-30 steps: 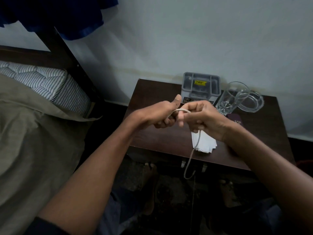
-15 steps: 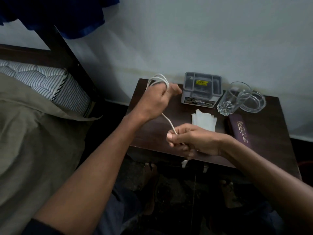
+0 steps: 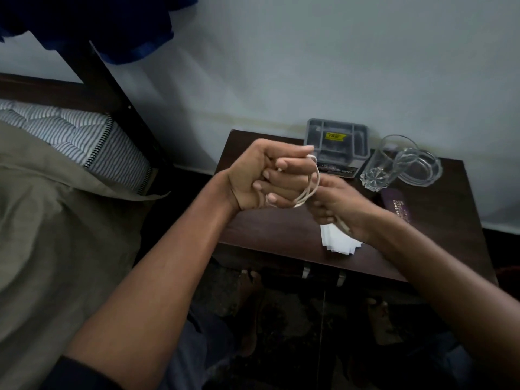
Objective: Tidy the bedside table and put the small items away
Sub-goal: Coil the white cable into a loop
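Note:
A thin white cable (image 3: 309,188) is looped around the fingers of my left hand (image 3: 261,175), which is closed on the coil above the dark bedside table (image 3: 281,229). My right hand (image 3: 337,206) sits just right of it and grips the cable's loose end. A grey divided organiser tray (image 3: 336,142) stands at the table's back edge. White paper slips (image 3: 337,243) lie near the front edge, partly under my right wrist. A purple box (image 3: 399,205) lies to the right.
A clear drinking glass (image 3: 382,167) and a glass dish (image 3: 419,170) stand at the back right of the table. The bed (image 3: 56,220) with a striped mattress is on the left. Bare feet (image 3: 250,305) are on the floor below the table.
My left hand came down from its raised position and my right hand rose to meet it, laying another turn of cable around the left fingers. The hanging length has shortened.

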Tool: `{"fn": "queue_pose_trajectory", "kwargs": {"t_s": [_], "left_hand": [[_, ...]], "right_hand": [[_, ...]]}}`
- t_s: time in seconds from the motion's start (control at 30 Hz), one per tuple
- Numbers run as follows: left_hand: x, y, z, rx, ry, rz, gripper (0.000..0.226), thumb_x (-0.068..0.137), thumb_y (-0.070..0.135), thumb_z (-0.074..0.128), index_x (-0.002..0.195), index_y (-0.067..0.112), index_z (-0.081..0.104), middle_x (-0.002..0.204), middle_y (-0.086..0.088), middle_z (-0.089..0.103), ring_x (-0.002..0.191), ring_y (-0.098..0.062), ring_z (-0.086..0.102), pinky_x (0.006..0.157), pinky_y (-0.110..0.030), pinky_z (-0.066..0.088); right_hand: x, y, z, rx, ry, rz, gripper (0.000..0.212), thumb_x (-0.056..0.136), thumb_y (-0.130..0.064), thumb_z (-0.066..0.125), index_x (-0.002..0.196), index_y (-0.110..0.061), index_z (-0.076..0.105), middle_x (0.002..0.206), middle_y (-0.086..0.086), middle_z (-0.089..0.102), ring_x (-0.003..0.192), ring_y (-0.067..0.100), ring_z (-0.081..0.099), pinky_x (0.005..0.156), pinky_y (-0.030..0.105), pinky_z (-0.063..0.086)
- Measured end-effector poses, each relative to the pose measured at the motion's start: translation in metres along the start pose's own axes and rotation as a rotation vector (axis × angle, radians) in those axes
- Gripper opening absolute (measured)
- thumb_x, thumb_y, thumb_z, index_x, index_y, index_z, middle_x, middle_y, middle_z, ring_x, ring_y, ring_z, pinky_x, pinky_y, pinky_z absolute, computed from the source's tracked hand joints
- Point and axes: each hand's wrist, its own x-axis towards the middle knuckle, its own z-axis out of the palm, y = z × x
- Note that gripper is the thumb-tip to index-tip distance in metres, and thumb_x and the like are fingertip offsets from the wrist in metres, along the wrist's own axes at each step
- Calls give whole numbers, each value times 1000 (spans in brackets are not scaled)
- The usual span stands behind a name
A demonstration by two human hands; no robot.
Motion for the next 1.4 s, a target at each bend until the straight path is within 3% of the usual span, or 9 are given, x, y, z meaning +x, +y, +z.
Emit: {"fn": "queue_pose_trajectory", "kwargs": {"t_s": [0.13,0.3,0.47,0.63,0.8,0.9,1.1,1.3,1.4], "left_hand": [[5,-4,3,-176,7,135,50,103,27,32,55,27,22,44,11,15,31,-3,11,49,-22,28],[9,-4,-6,-120,360,196,53,105,25,25,51,27,30,45,7,29,35,-9,28,56,-22,48],[15,-6,-16,-48,649,169,56,101,22,37,46,23,45,43,3,43,36,-13,44,60,-26,50],[31,-10,-13,161,942,197,50,105,22,55,55,14,58,49,-3,51,41,-17,55,49,-25,56],[23,-11,-19,1118,1418,180,43,102,50,62,77,18,76,57,6,69,52,-8,71,66,-27,57],[18,-13,-20,1324,1467,179,42,108,49,51,82,25,73,66,6,69,64,-16,75,78,-38,61],[3,-6,-39,1254,1603,227,38,107,48,55,80,30,73,65,7,63,73,-26,71,81,-45,60],[2,-8,-50,1107,1622,300,36,107,45,58,83,25,77,61,6,63,60,-20,70,64,-33,57],[11,-7,-45,569,1494,460,38,112,32,53,84,14,71,60,2,59,38,-6,55,43,-20,45]], "right_hand": [[-4,-1,15,150,-93,-37,27,103,-33,57,80,-28,70,61,-5,51,43,6,32,42,19,32],[-2,-9,5,302,-63,41,65,103,-70,30,101,-12,60,71,-1,39,50,11,24,49,28,17],[1,6,4,122,107,-66,29,109,-27,57,82,-16,62,59,-5,32,41,3,24,40,20,17],[7,12,13,82,308,-125,29,111,-23,55,87,-13,67,54,-5,34,38,5,24,36,17,21],[6,3,9,27,348,-188,31,110,-27,57,86,-15,72,57,-8,32,43,6,25,40,19,22],[4,3,7,-122,312,-187,36,110,-27,59,102,6,71,61,-7,36,49,9,30,46,22,29],[-5,0,-1,-591,302,-290,30,103,-25,60,83,-18,81,79,1,76,75,15,65,76,38,52],[-4,-5,1,-377,97,-307,27,107,-18,57,94,-3,75,73,3,67,59,12,59,51,22,45],[0,-4,2,-291,63,-169,26,111,-13,53,99,0,72,71,9,70,52,16,61,47,24,49]]}}
